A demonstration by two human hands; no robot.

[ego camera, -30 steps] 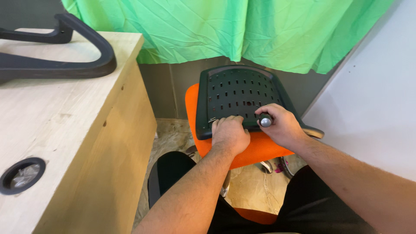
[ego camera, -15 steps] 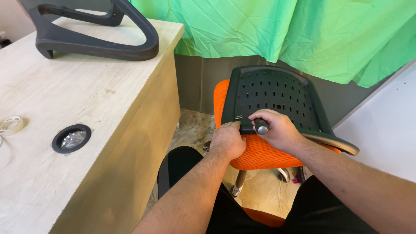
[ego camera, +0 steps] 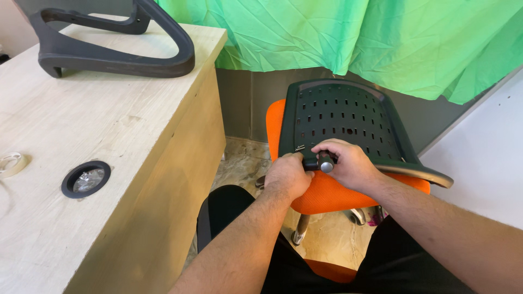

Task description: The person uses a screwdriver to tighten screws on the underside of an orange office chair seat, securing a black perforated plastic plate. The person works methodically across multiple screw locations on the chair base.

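You are leaning over an orange chair seat (ego camera: pixel 332 193) with a black perforated backrest panel (ego camera: pixel 340 122) lying on top of it, its slotted face turned up toward you. Your left hand (ego camera: pixel 287 175) is pressing down on the near edge of that panel, fingers curled over the rim, its grip closed on the plastic edge. Your right hand (ego camera: pixel 348 163) is sitting just beside it, touching it, its grip wrapped around a short tool with a round grey end (ego camera: pixel 326 163) that is pointing back at you; what the tool's tip is meeting is hidden under your fingers.

The seat is standing on the stone floor between your knees and the green cloth (ego camera: pixel 348 38) that is hanging behind it. To your left, the pale wooden counter (ego camera: pixel 109 141) is carrying a black curved armrest frame (ego camera: pixel 117 49) at its far end, a round black cable grommet (ego camera: pixel 85 179) nearer you, and a roll of tape (ego camera: pixel 10 163) at the left edge, all well apart from your hands.
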